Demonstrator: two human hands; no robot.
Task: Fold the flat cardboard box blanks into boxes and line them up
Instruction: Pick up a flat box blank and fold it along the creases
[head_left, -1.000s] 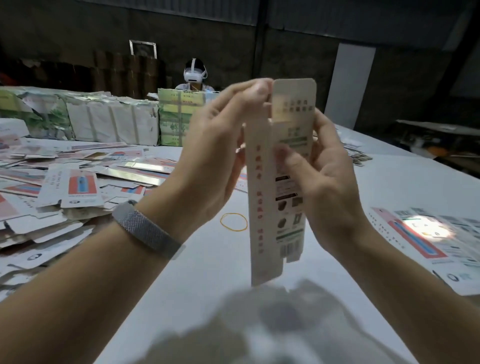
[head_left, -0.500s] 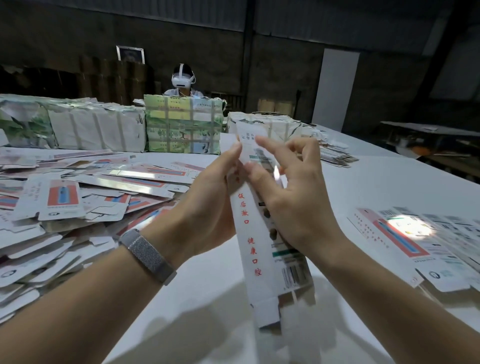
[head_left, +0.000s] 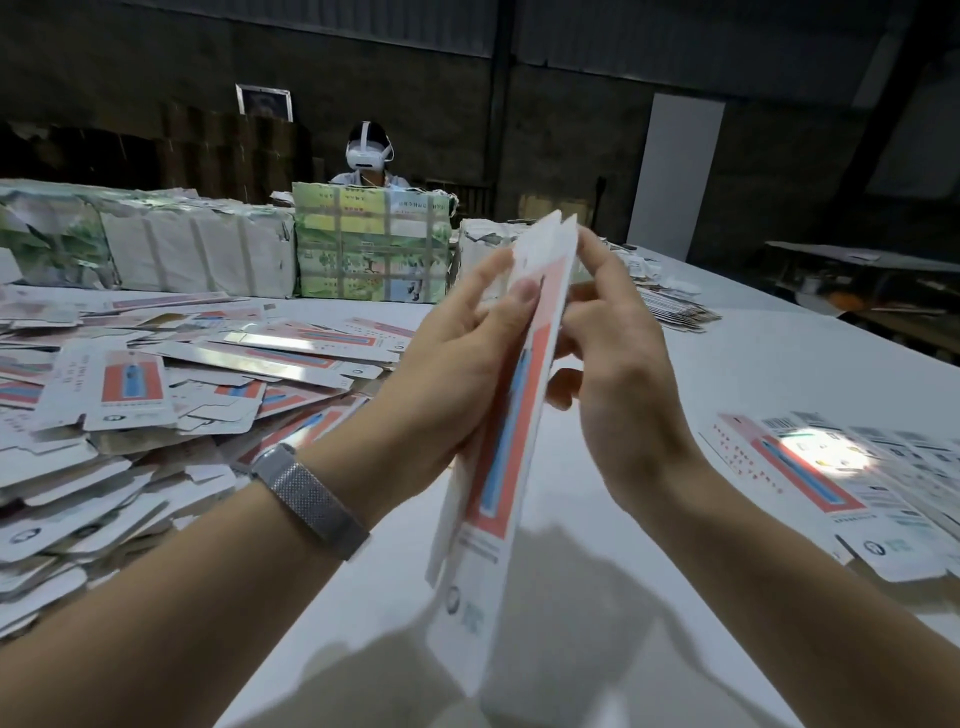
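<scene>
A long, narrow white cardboard box blank printed with a red panel and a blue stripe (head_left: 511, 441) was held up in the air between the two hands, tilted so that its top end rose toward the far side and its bottom end hung low over the white table (head_left: 753, 374). The left hand (head_left: 447, 374) gripped it from the left, thumb laid on the printed face and fingers curled behind. The right hand (head_left: 618, 374) held it from the right, its fingers bent round the upper edge near the top flap. The two hands sat close together with only the blank between them; a grey woven wristband (head_left: 309, 501) circled the left wrist.

Bare tabletop lay under and ahead of the hands, and it ran on toward the far right corner.

To the left, a loose heap of flat white blanks with red and blue print (head_left: 130, 395) spread across the table and reached almost to the left forearm. To the right, a row of flat printed blanks (head_left: 852, 478) lay near the table's edge, with a bright patch of light on them. Behind, wrapped bundles of stock (head_left: 197, 249) and a green and yellow printed bundle (head_left: 371, 244) stood in a line across the far side. Another person wearing a white headset (head_left: 368, 156) sat behind them.
</scene>
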